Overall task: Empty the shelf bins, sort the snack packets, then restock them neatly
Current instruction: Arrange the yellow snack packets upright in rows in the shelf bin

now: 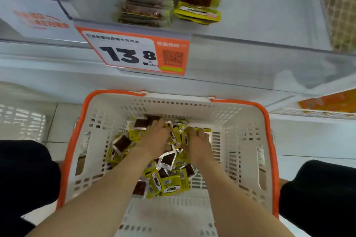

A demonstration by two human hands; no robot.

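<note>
Snack packets [167, 181] are lying heaped in the basket [240, 121] at frame centre, presumably for sorting. Left hand [156, 136] and right hand [198, 140] are resting on the heap; their grip cannot be determined.

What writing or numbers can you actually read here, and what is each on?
"13.8": on the orange-edged price tag.
Characters above that price, same tag: too blurred to read.
Orange sticker at upper left: blurred, unreadable.
Print on the yellow snack packets in the basket: too small to read.
</note>
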